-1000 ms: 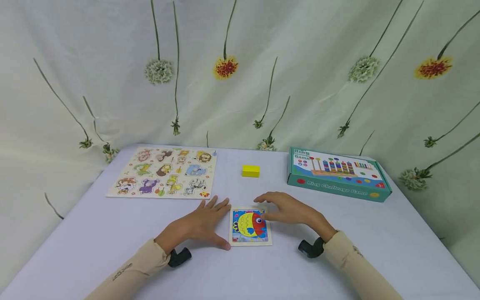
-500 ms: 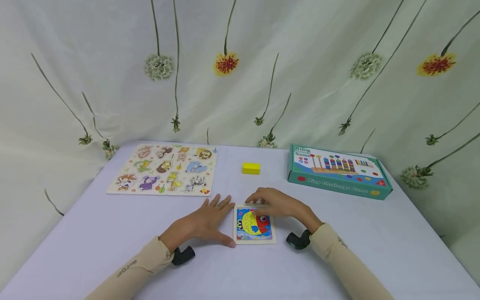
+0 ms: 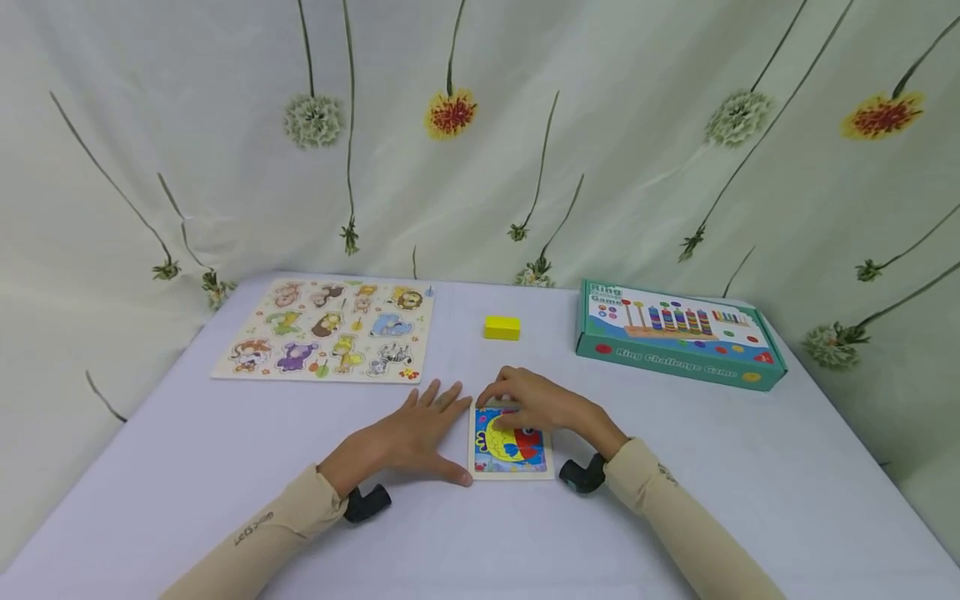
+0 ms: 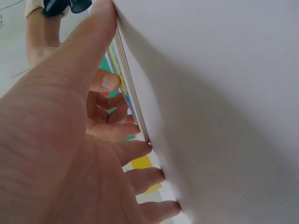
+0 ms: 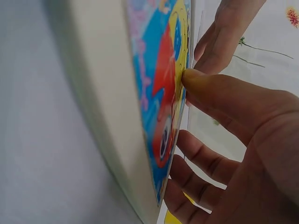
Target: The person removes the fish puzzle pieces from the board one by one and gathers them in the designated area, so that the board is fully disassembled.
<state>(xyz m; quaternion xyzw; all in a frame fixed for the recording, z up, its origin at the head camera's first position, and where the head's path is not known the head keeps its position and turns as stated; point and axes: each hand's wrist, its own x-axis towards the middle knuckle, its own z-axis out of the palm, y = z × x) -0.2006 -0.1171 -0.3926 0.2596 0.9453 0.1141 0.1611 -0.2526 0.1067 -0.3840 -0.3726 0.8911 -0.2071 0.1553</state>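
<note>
A small square fish puzzle (image 3: 517, 457) in a pale wooden frame lies flat on the table, its fish yellow and red on blue. My left hand (image 3: 411, 439) lies along its left side with fingers spread, index fingertip and thumb tip at the frame's edge. Over the puzzle's upper part arches my right hand (image 3: 542, 402), fingertips near the far edge. In the right wrist view the right thumb (image 5: 219, 91) touches the yellow part of the fish. From the left wrist view the frame (image 4: 131, 91) is seen edge-on between both hands.
Behind the hands stands a yellow block (image 3: 502, 327). An animal peg puzzle board (image 3: 351, 329) lies at the back left, and a green Ring Challenge Game box (image 3: 678, 367) at the back right. A flower-printed curtain (image 3: 630, 142) hangs behind the table.
My right hand has moved left over the puzzle, its thumb from the fish's eye to the yellow body. The puzzle and left hand sit slightly further right; the view has tilted a little.
</note>
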